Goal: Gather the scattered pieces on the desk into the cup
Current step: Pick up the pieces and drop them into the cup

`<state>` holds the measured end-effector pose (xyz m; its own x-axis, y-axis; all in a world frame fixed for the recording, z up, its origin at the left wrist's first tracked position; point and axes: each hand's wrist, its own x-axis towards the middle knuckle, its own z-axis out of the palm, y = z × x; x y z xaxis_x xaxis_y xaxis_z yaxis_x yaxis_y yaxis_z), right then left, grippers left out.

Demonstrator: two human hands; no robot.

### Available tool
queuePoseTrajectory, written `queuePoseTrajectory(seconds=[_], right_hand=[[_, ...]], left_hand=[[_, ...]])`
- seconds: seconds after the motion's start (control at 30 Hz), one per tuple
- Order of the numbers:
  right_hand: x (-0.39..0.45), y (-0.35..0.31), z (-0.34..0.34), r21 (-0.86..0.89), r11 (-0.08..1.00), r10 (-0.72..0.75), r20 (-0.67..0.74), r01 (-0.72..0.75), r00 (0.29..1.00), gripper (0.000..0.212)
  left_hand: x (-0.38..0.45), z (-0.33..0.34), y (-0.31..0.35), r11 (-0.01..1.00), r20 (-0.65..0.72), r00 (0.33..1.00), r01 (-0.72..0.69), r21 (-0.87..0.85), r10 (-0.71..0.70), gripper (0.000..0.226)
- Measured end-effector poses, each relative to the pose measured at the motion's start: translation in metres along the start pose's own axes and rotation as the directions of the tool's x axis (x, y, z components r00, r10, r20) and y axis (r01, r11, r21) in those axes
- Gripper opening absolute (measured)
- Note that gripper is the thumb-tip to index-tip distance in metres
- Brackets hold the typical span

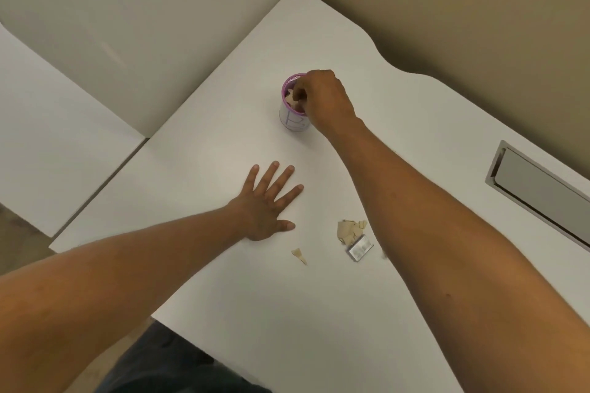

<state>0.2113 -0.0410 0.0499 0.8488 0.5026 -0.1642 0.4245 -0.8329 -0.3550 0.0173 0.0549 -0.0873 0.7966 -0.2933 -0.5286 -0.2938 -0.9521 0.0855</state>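
right hand at the cup, scraps left on the counter

the cup, white with a purple rim, stands upright near the middle of the frame on the white counter. tan pieces show inside its mouth. the right hand hangs over the rim with fingers bunched downward into the opening; whether they pinch a piece i cannot tell. the left hand lies flat on the counter, fingers spread apart, holding nothing. lower right of it sit a small pile of tan scraps, touching a silvery wrapper, and one lone tan scrap apart. a metal hatch sits at the right edge.
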Motion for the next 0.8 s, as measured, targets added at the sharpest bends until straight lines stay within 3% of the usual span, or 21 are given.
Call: queuePoseTrajectory(seconds=[0.13,0.2,0.33,0.5,0.6,0.7,0.8], right_hand=[[-0.022,0.014,-0.022,0.180,0.981,0.113,-0.214,-0.074,0.970,0.010],[-0.056,0.038,-0.026,0.254,0.960,0.190,-0.294,-0.115,0.936,0.011],[-0.150,0.111,-0.001,0.193,0.920,0.375,-0.189,-0.340,0.907,0.026],[-0.255,0.161,0.053,0.051,0.777,0.629,-0.020,-0.627,0.778,0.036],[-0.287,0.145,0.086,0.165,0.778,0.617,-0.018,-0.606,0.787,0.036],[-0.294,0.118,0.104,0.259,0.804,0.564,-0.046,-0.535,0.825,0.038],[-0.297,0.096,0.109,0.345,0.824,0.498,-0.060,-0.450,0.865,0.042]], left_hand=[[-0.005,0.000,0.001,0.991,-0.121,0.993,-0.015,-0.132,-0.001,0.087],[-0.005,-0.002,0.001,0.999,-0.091,0.996,-0.008,-0.043,0.004,0.087],[-0.012,-0.008,0.006,1.000,-0.127,0.992,-0.025,0.003,0.025,0.084],[-0.041,-0.016,0.034,0.954,-0.272,0.953,0.045,-0.295,-0.130,0.059],[-0.064,-0.006,0.060,0.859,-0.159,0.978,0.035,-0.512,-0.134,0.062],[-0.073,0.005,0.087,0.835,-0.129,0.990,-0.029,-0.550,-0.051,0.069],[-0.059,0.004,0.111,0.755,-0.141,0.987,-0.034,-0.655,-0.078,0.066]])
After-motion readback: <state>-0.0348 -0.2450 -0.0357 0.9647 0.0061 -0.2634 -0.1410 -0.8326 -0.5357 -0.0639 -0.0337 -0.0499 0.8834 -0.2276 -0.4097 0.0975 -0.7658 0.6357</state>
